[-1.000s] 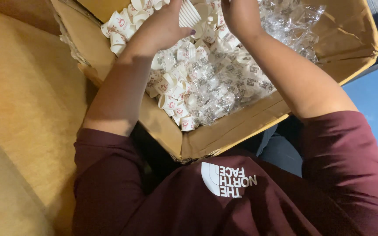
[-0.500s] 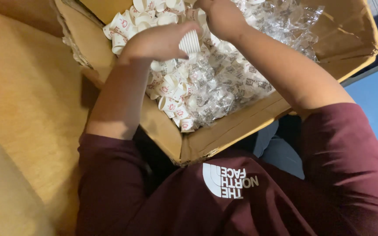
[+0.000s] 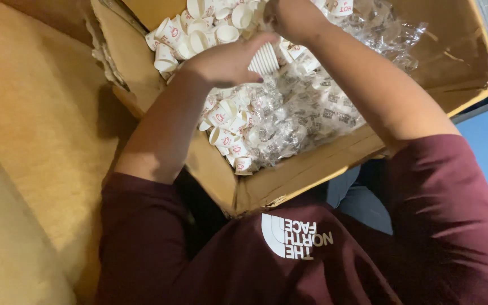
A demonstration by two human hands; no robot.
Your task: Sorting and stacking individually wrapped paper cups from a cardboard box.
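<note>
Cardboard box [image 3: 458, 51] holds small white paper cups [image 3: 221, 113]. Left hand [image 3: 227, 59] curls its grip around a ribbed white cup [image 3: 265, 58]; right hand [image 3: 292, 17] grip state unclear.

The person wears a dark maroon short-sleeved shirt [image 3: 210, 271] with a white logo on the chest; both forearms are bare.

From above I can reach into the open cardboard box [image 3: 312, 169] freely, but its walls close it on every side. Loose paper cups [image 3: 221, 113] and crinkled clear plastic wrap [image 3: 368, 34] fill the floor of it, leaving no bare spot. My own forearms cross over the middle.
</note>
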